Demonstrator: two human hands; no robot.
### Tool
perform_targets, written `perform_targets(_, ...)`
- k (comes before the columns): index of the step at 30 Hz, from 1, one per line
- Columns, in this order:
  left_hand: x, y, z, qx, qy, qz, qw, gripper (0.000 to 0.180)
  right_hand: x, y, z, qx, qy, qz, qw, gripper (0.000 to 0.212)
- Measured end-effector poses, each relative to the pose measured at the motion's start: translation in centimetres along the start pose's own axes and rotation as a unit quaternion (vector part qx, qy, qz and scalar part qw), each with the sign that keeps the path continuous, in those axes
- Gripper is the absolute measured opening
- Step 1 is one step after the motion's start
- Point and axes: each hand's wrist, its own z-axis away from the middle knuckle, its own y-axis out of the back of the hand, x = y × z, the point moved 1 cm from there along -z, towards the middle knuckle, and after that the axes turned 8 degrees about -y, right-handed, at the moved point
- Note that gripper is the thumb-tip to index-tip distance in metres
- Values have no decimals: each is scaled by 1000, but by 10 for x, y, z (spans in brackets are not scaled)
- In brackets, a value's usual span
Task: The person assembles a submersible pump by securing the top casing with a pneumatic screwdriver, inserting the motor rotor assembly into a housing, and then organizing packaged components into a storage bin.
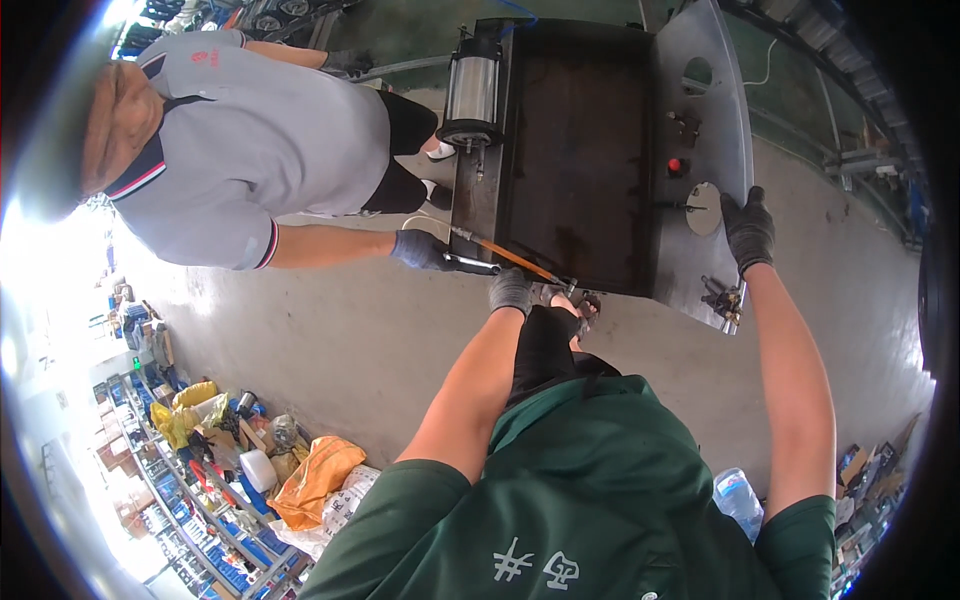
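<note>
My left hand, in a grey glove, is closed at the near edge of a dark metal box. What it holds, if anything, is hidden. Just beyond its fingers runs an orange hose, its metal fitting at the box's near edge. My right hand, also gloved, grips the outer edge of a bare metal panel standing along the box's right side. The panel carries a red button, a pale round disc and a brass valve fitting.
At the left a person in a grey shirt holds a wrench close to my left hand. A metal cylinder sits on the box's left side. Bags, an orange sack and racks lie behind at lower left; a plastic bottle is beside me.
</note>
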Motion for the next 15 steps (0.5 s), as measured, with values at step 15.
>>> perform_targets(15,7,18,14,-3,-8,-11,1000,30,3,-7,2,5,-1,9,1000,68)
